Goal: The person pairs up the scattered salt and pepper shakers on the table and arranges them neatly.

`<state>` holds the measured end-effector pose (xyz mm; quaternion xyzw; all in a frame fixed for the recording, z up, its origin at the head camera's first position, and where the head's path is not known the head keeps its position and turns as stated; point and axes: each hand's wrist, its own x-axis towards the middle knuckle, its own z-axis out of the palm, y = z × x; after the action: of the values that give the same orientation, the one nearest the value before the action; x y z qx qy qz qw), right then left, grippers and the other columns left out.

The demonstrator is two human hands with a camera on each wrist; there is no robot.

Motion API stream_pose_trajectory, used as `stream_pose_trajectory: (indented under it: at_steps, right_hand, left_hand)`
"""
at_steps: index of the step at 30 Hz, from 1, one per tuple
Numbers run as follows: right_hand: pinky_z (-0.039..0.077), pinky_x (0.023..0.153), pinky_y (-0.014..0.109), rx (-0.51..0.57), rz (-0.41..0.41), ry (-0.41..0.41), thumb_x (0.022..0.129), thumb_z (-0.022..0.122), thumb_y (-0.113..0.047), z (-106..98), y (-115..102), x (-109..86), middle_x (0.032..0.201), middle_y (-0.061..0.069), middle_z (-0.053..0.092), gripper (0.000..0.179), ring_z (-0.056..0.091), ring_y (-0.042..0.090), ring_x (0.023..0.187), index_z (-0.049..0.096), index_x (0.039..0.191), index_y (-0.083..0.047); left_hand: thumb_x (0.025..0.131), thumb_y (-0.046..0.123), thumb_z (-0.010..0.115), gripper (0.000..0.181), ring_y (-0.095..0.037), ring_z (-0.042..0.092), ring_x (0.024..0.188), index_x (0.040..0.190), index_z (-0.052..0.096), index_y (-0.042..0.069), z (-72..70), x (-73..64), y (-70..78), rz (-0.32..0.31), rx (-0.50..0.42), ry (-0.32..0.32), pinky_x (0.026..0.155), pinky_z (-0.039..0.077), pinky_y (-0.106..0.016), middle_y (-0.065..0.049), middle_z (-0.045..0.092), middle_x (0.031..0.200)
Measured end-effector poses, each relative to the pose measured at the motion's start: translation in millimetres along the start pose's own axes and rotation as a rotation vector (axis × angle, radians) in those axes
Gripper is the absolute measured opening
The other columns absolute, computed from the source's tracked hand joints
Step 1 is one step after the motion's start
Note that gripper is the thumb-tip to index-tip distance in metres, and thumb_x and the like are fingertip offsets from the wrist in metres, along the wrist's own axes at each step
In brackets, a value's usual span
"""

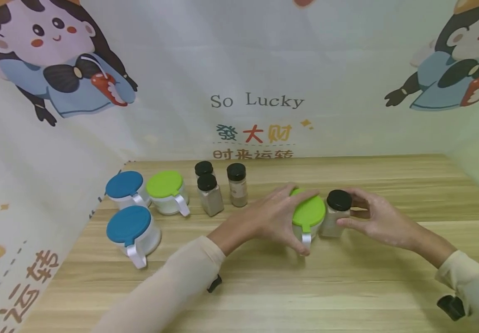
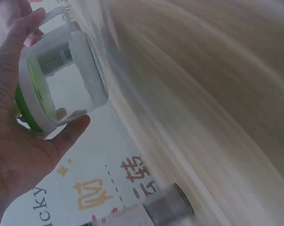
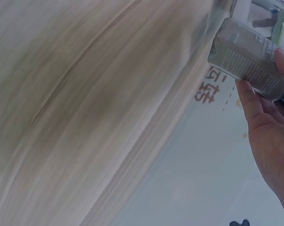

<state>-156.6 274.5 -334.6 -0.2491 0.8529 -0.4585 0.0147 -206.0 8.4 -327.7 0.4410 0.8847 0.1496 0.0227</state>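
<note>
My left hand (image 1: 279, 217) grips a clear seasoning jar with a green lid (image 1: 309, 212), thumb by its white handle and fingers round the far side. In the left wrist view, the jar's clear body (image 2: 68, 77) shows between thumb and fingers. Close against its right side stands a square spice bottle with a black cap (image 1: 334, 224), pinched between the thumb and fingers of my right hand (image 1: 378, 219). Printed text covers the side of that bottle (image 3: 247, 59) in the right wrist view. Both things are upright, side by side at the wooden table.
To the left stand two blue-lidded jars (image 1: 129, 224) and another green-lidded jar (image 1: 166, 189), handles facing me. Between these and my left hand are black-capped spice bottles: a square one (image 1: 211, 199), one partly hidden behind it, and a round one (image 1: 237, 187). Printed cloth (image 1: 260, 69) walls the wooden table (image 1: 289, 296).
</note>
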Motion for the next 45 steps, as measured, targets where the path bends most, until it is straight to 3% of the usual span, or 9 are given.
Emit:
stream_pose_trajectory:
  at_steps: [5,13,23,24,32,34,37,41,45]
  right_hand:
    - [0.052,0.091,0.024,-0.024,0.0,0.001,0.094,0.071,0.001,-15.6,5.4,-6.0,0.133,0.026,0.055,0.052,0.056,0.044,0.121,0.047,0.138,0.011]
    - [0.05,0.087,0.017,-0.065,-0.01,0.024,0.093,0.07,0.006,-33.5,24.3,-16.0,0.134,0.033,0.053,0.055,0.053,-0.009,0.111,0.043,0.141,0.015]
    - [0.052,0.08,0.015,-0.096,-0.004,0.081,0.092,0.069,0.009,-44.1,36.7,-22.3,0.13,0.037,0.055,0.053,0.054,-0.011,0.107,0.044,0.138,0.017]
    - [0.052,0.079,0.015,-0.105,-0.007,0.089,0.092,0.069,0.009,-45.7,38.8,-24.0,0.129,0.028,0.059,0.053,0.054,-0.011,0.107,0.045,0.138,0.017]
    - [0.05,0.076,0.012,-0.181,0.123,0.133,0.094,0.071,0.001,-68.3,54.2,-47.2,0.134,0.04,0.05,0.056,0.046,-0.018,0.105,0.043,0.14,0.016]
    - [0.049,0.077,0.011,-0.202,0.126,0.136,0.093,0.072,0.001,-71.7,58.6,-51.6,0.133,0.04,0.051,0.055,0.048,-0.013,0.107,0.045,0.138,0.016]
    - [0.048,0.076,0.01,-0.236,0.148,0.132,0.093,0.073,0.001,-74.8,61.2,-55.3,0.133,0.042,0.05,0.057,0.062,0.018,0.115,0.044,0.138,0.017]
    - [0.054,0.079,0.019,-0.247,0.205,0.115,0.095,0.071,-0.001,-79.3,59.7,-57.2,0.137,0.046,0.043,0.061,0.043,0.067,0.119,0.037,0.142,0.019]
    - [0.057,0.08,0.028,-0.254,0.23,0.119,0.096,0.07,-0.002,-80.8,58.5,-57.2,0.137,0.048,0.04,0.062,0.04,0.07,0.118,0.036,0.142,0.02]
  left_hand:
    - [0.061,0.064,0.09,0.121,-0.014,0.048,0.105,0.161,0.031,0.028,4.1,18.0,8.8,0.01,-0.025,0.002,0.075,0.048,-0.026,-0.009,0.044,0.132]
    - [0.062,0.065,0.089,0.121,-0.011,0.046,0.103,0.161,0.03,0.026,16.8,46.5,18.5,0.005,-0.02,-0.027,0.073,0.044,-0.021,-0.005,0.045,0.128]
    - [0.063,0.064,0.089,0.125,-0.01,0.047,0.11,0.161,0.024,0.022,23.6,65.9,26.5,-0.047,-0.055,-0.037,0.079,0.046,-0.021,0.001,0.045,0.13]
    - [0.063,0.064,0.089,0.124,-0.009,0.046,0.11,0.159,0.025,0.021,24.8,68.2,28.5,-0.059,-0.065,-0.037,0.08,0.046,-0.021,0.002,0.045,0.129]
    - [0.059,0.067,0.089,0.118,-0.004,0.045,0.104,0.149,0.033,0.016,37.6,93.8,53.8,-0.067,-0.056,-0.026,0.079,0.042,-0.015,0.01,0.045,0.122]
    - [0.059,0.067,0.09,0.117,-0.003,0.045,0.102,0.148,0.034,0.016,41.7,98.0,58.6,-0.059,-0.057,-0.036,0.076,0.041,-0.015,0.01,0.044,0.12]
    - [0.059,0.068,0.089,0.115,-0.002,0.044,0.1,0.146,0.036,0.015,45.6,102.6,64.7,-0.048,-0.05,-0.053,0.075,0.041,-0.014,0.009,0.044,0.118]
    - [0.061,0.071,0.087,0.113,-0.003,0.043,0.1,0.145,0.036,0.013,47.0,108.1,69.1,-0.047,-0.016,-0.054,0.075,0.041,-0.014,0.007,0.044,0.118]
    - [0.063,0.07,0.086,0.118,-0.003,0.043,0.106,0.151,0.033,0.012,48.0,112.3,69.3,-0.067,-0.039,-0.05,0.082,0.041,-0.014,0.006,0.044,0.128]
